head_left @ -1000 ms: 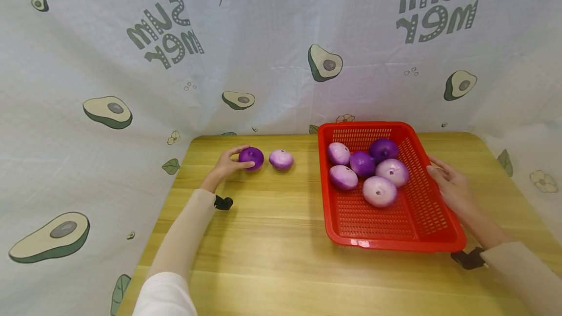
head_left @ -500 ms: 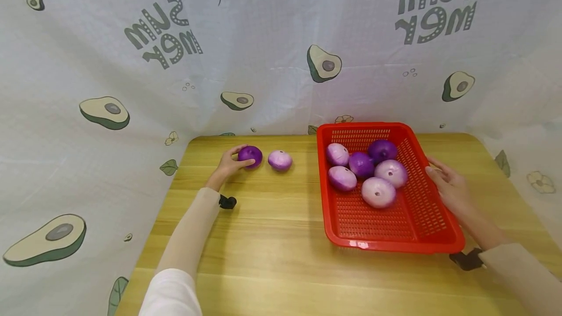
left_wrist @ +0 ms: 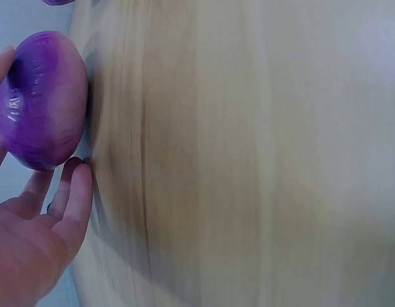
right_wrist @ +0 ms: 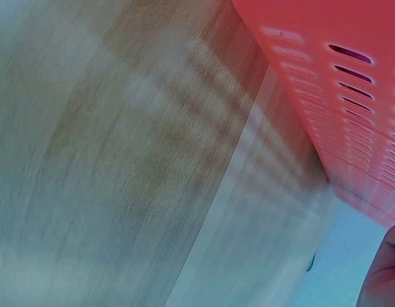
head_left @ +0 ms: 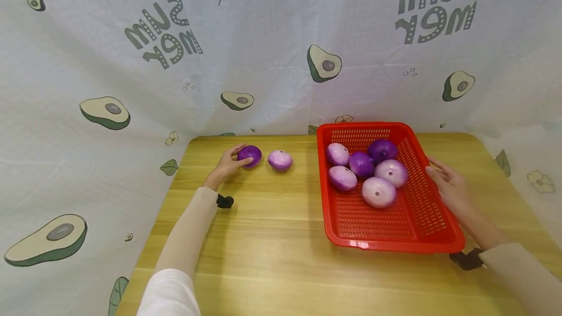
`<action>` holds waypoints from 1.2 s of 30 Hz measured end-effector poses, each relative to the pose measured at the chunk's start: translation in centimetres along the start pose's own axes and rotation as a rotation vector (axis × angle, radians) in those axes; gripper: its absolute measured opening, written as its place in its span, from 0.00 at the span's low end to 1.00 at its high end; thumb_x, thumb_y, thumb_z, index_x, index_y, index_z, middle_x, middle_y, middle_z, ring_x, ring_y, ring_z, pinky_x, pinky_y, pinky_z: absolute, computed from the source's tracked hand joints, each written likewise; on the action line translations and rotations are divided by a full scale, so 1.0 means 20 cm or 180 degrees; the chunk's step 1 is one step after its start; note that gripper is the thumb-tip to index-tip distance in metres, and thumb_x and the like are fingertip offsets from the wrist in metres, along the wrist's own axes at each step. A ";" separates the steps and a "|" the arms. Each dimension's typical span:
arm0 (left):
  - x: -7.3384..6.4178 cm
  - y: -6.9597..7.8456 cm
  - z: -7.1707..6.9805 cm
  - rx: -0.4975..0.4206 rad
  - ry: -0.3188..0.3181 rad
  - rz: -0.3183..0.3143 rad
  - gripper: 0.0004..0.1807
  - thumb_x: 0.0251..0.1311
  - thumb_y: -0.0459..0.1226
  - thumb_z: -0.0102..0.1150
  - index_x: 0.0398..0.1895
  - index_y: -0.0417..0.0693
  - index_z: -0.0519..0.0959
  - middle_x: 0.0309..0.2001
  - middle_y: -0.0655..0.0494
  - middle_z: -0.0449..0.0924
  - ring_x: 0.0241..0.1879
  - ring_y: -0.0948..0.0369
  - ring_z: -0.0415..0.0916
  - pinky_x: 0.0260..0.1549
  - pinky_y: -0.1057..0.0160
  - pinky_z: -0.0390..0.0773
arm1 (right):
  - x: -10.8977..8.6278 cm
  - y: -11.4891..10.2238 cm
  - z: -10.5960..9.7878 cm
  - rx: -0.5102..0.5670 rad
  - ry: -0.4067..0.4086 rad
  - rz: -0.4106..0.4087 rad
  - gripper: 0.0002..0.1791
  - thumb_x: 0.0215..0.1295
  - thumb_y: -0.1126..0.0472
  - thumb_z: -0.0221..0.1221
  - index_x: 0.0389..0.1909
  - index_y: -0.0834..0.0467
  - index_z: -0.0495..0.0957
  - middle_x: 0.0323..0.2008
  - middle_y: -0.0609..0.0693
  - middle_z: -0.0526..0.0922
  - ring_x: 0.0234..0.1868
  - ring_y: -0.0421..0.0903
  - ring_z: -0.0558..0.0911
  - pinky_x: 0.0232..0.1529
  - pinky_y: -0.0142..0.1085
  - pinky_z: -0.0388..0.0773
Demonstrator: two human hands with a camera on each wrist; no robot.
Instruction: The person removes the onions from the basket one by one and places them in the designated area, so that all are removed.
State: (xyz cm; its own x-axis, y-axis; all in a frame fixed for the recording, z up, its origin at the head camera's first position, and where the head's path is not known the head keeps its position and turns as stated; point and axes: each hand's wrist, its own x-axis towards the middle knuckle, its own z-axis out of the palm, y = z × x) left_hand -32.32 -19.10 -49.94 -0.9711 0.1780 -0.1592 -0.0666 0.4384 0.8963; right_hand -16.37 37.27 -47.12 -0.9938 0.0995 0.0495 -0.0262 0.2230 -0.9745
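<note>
OK, left hand (head_left: 227, 164) pinches the dark purple onion (head_left: 251, 154) between thumb and fingers, far left on the table (head_left: 263, 252). Onion is a squat oval, glossy skin with slight creases, purple fading to pale pink. Dark side faces up, paler side toward the table; long axis runs roughly level with the tabletop. Can't tell whether it touches the surface. White-purple onion (head_left: 280, 160) lies just to its right, not touching. Right hand (head_left: 452, 189) is at the right rim of the red basket (head_left: 395, 246), right side of the scene; can't tell how its fingers lie there. Basket: rectangular, shiny plastic, slotted walls, longer near to far. Six onions (head_left: 379, 192) inside, two dark, four pale, mostly far half. Table is smooth, light wood grain. Avocado-print cloth (head_left: 263, 28) hangs behind.
</note>
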 end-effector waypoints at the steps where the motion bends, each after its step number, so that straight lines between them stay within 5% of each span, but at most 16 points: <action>1: 0.00 0.00 0.00 0.0008 -0.0011 -0.0001 0.39 0.65 0.42 0.66 0.76 0.48 0.61 0.73 0.38 0.58 0.71 0.38 0.56 0.67 0.44 0.63 | 0.00 0.00 0.00 -0.0023 0.0003 -0.0009 0.30 0.77 0.57 0.52 0.76 0.56 0.60 0.39 0.25 0.82 0.32 0.32 0.84 0.26 0.30 0.82; 16: -0.06 0.04 -0.09 -0.0037 -0.0089 0.0153 0.39 0.66 0.41 0.65 0.76 0.44 0.60 0.74 0.35 0.55 0.69 0.36 0.58 0.64 0.43 0.67 | 0.00 0.01 0.00 0.0397 -0.0069 -0.0034 0.28 0.77 0.60 0.52 0.75 0.55 0.62 0.39 0.30 0.84 0.32 0.34 0.85 0.26 0.30 0.83; 26: -0.09 0.18 -0.10 -0.0011 -0.0160 0.0563 0.38 0.64 0.39 0.67 0.75 0.47 0.62 0.73 0.37 0.58 0.69 0.36 0.59 0.64 0.44 0.67 | 0.00 0.00 0.00 0.0212 -0.0053 0.0066 0.31 0.77 0.58 0.52 0.77 0.58 0.58 0.39 0.28 0.83 0.32 0.33 0.85 0.27 0.31 0.83; 36: -0.12 0.39 -0.02 -0.0125 -0.0507 0.0773 0.38 0.64 0.34 0.66 0.75 0.45 0.62 0.73 0.41 0.60 0.69 0.41 0.62 0.65 0.48 0.67 | 0.00 0.00 0.00 -0.0007 -0.0002 0.0093 0.31 0.77 0.57 0.52 0.77 0.57 0.57 0.38 0.25 0.82 0.31 0.32 0.84 0.26 0.31 0.83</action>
State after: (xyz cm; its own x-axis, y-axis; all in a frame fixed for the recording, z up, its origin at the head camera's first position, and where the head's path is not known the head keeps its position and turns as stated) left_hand -30.65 -16.50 -42.38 -0.9117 0.4109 0.0017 0.1515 0.3322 0.9309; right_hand -16.37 37.30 -47.10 -0.9942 0.1054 0.0208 0.0032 0.2221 -0.9750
